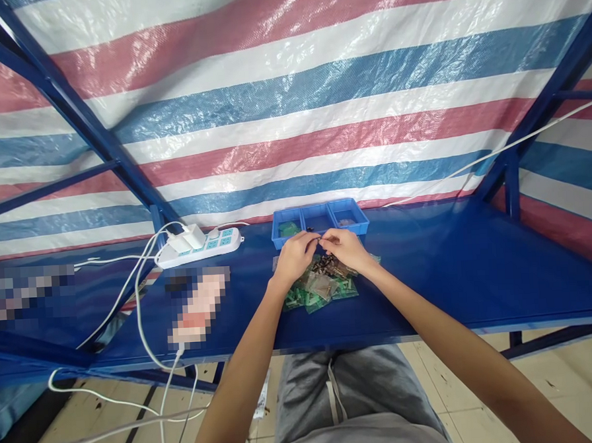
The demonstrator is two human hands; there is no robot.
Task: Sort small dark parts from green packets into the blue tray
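Note:
My left hand (296, 255) and my right hand (344, 247) meet fingertip to fingertip over the blue table (452, 273). Between them they pinch a small dark part (315, 237), too small to make out. Under the hands lies a pile of small clear bags (322, 287) holding green and brown parts. Just behind the hands stands a blue tray (320, 221) with three compartments, the left one holding green pieces.
A white power strip (201, 247) with plugs and white cables lies at the left of the table. A blurred pink object (201, 307) lies near the front edge. Blue frame posts and a striped tarp (290, 103) close off the back and sides.

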